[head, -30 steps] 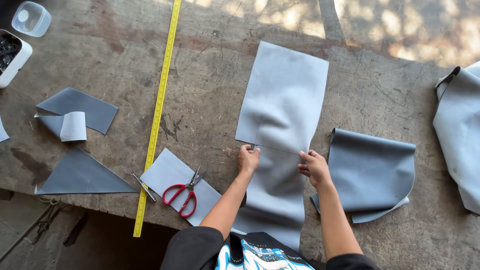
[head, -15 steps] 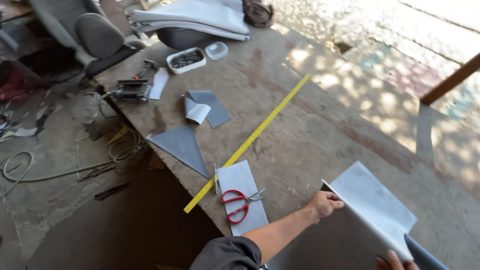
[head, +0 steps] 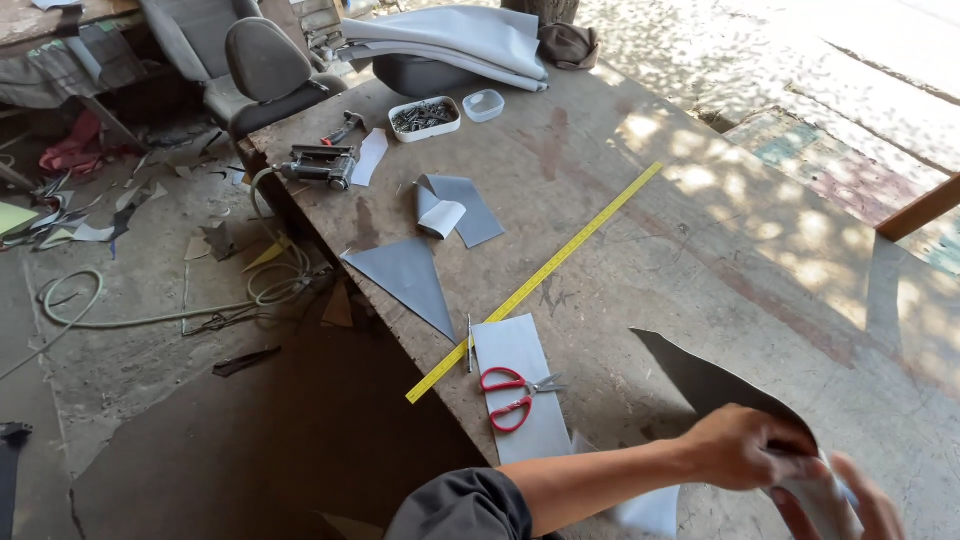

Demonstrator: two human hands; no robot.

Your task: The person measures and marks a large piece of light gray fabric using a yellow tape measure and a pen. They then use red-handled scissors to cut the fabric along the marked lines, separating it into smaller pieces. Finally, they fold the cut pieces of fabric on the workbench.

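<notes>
The person holds a grey sheet [head: 720,385] of thin material at the lower right, to the right of the red scissors [head: 515,395]. The left hand [head: 740,447] is closed around the near end of the sheet, with the fingers wrapped over its edge. The right hand [head: 850,505] is just beside it and touches the same end, but it is partly cut off by the picture edge, so one cannot tell if it grips or only supports.

The sheet looks light and soft; it curves and lifts from the table [head: 700,230] without keeping a flat shape, so it probably folds easily and does not break. A hold on the edge with both hands seems suitable, because one hand alone would let it hang down.

Its long axis runs from the hands toward the scissors, and the free dark corner points up-left, toward the yellow measuring tape [head: 540,280].
</notes>
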